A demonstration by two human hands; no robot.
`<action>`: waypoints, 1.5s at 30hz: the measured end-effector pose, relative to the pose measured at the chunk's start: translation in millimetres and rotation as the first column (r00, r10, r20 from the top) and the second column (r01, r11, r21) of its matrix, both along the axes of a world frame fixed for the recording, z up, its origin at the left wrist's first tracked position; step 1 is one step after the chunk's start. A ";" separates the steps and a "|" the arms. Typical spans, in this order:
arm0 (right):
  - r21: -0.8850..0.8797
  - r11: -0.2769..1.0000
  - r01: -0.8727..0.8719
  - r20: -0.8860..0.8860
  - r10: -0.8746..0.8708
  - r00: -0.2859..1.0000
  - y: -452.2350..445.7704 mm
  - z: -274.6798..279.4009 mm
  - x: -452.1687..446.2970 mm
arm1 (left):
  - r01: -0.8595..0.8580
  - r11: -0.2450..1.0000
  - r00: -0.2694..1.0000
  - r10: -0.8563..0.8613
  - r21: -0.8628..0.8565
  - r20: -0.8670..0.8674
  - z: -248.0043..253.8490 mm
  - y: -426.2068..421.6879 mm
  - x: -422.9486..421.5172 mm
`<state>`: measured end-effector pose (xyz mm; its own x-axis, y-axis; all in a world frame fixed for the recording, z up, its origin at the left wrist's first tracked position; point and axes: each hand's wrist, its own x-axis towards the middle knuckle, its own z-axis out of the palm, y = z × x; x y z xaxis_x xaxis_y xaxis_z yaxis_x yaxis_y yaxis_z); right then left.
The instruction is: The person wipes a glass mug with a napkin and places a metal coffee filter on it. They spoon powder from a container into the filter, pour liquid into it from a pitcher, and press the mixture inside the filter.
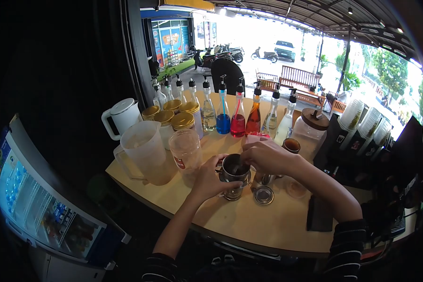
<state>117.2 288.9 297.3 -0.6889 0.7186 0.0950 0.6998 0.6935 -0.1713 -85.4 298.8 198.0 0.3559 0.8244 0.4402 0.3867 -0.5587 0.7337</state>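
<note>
A metal coffee dripper (229, 177) stands near the middle of the wooden table, apparently on top of a small glass (233, 194). My left hand (215, 179) wraps round the dripper from the left, thumb across its front. Over the dripper's right rim, my right hand (267, 158) reaches in with fingers pinched together; what they hold is hidden. Close by on the right lies a round metal lid (263, 195). Behind my right hand are a jar with brown contents (292, 145) and something pink (256, 138).
A clear plastic jar (185, 148) and a plastic pitcher (143, 150) stand left of my hands. Gold-lidded jars (183, 121) and several pump bottles (223, 123) line the back. Stacked cups (351, 114) are at right, a dark pouch (320, 214) near the front edge.
</note>
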 end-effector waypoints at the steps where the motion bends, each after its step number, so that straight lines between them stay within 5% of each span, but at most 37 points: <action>1: 0.095 0.995 -0.003 0.030 0.000 1.000 -0.6 -0.1 -0.7 | -0.035 0.999 0.999 0.034 -0.024 -0.031 1.8 -2.6 3.5; 6: 0.174 0.981 -0.085 0.075 0.073 0.995 -6.0 -2.3 2.7 | -0.070 0.997 0.997 0.072 -0.036 0.041 -2.5 -2.7 11.1; 11: 0.449 0.888 -0.101 0.148 0.037 0.988 -12.6 -4.2 3.2 | -0.035 0.998 0.994 0.029 0.058 0.103 -1.3 -4.4 14.5; 15: 0.271 0.961 -0.053 0.163 0.009 0.987 -21.8 5.5 5.0 | -0.036 0.991 0.993 0.020 0.133 0.118 0.7 -5.4 14.8; 17: 0.494 0.866 -0.076 0.131 0.013 0.991 -18.4 -1.3 8.1 | -0.022 0.990 0.990 0.002 0.143 0.140 1.1 -6.0 16.6; 24: 0.480 0.873 -0.088 0.074 0.060 0.995 -23.7 -6.8 7.4 | -0.015 0.980 0.984 -0.020 0.200 0.175 6.2 -11.6 21.2; 33: 0.489 0.866 0.102 -0.119 -0.050 0.992 -20.5 -16.2 5.3 | -0.040 0.956 0.982 -0.017 0.291 0.190 7.3 -11.8 23.8; 41: 0.614 0.777 -0.138 0.129 0.074 0.989 -23.2 3.8 8.3 | -0.015 0.963 0.992 -0.018 0.268 0.123 7.3 -6.6 20.0; 45: 0.537 0.818 -0.204 0.253 0.075 0.965 -24.0 6.2 8.8 | -0.002 0.942 1.000 -0.008 0.337 0.027 6.4 -3.1 17.2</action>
